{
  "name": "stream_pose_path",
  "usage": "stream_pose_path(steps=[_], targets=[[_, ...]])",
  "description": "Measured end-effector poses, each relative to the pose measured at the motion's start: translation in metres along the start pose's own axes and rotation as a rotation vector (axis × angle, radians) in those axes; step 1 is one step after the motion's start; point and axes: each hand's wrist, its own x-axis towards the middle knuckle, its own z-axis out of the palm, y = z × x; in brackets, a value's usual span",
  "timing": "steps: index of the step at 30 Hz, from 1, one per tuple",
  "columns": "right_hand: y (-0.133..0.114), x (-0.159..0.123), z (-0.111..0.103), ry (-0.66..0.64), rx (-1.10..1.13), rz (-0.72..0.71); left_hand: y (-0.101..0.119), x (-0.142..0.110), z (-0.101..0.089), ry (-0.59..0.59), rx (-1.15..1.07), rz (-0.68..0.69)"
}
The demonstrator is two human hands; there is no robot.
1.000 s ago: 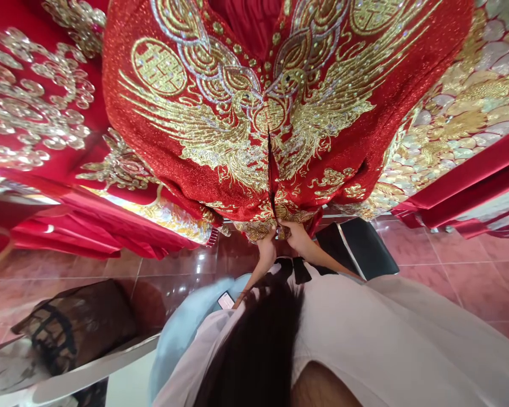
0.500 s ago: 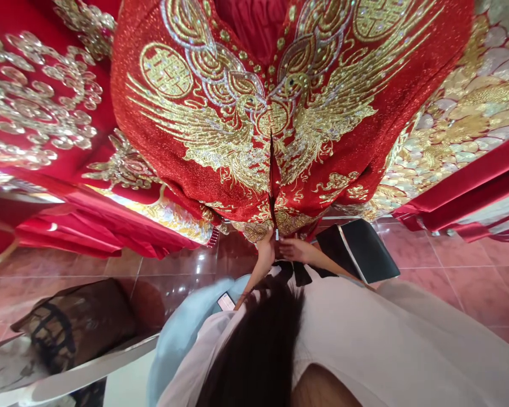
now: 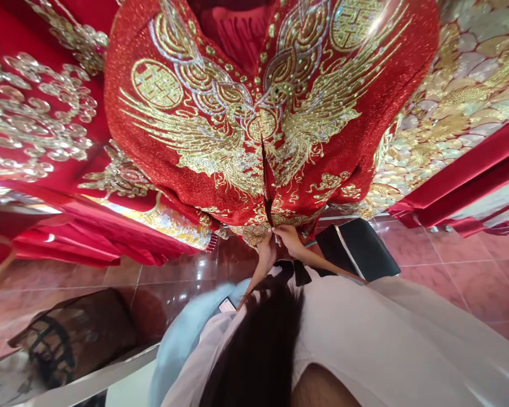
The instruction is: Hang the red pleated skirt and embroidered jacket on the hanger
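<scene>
A red jacket (image 3: pixel 220 186) with gold embroidered birds and round gold emblems hangs before me. Its front is parted along a dark slit (image 3: pixel 266 175) that runs down to the hem. At the bottom of this slit my left hand (image 3: pixel 266 249) is closed on the jacket's front edge. Close beside it, my right hand (image 3: pixel 289 240) pinches at the same spot, fingertips nearly meeting the left ones. Something small and pale shows between the fingers, too small to name.
Beaded red garments (image 3: pixel 38 113) hang on the left, a gold and white sequined one (image 3: pixel 453 107) on the right. A black box-like object (image 3: pixel 367 249) stands on the red tiled floor (image 3: pixel 432 243). A brown bag (image 3: pixel 80 333) lies lower left, a phone (image 3: pixel 226 305) near my left arm.
My right hand has moved left and up to the slit's bottom, its fingers going from stretched to pinched. My left hand stays there. The jacket appears slightly farther left.
</scene>
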Motion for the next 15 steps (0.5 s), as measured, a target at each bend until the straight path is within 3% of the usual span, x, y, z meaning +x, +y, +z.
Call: stream_pose_path(steps=[8,15], targets=[[-0.005,0.008,0.011,0.024,0.015,0.031,-0.009,0.014,0.000,0.051,-0.052,0.177],[-0.011,0.004,0.014,0.064,0.071,0.047,-0.014,0.016,-0.006,0.044,-0.047,0.186]])
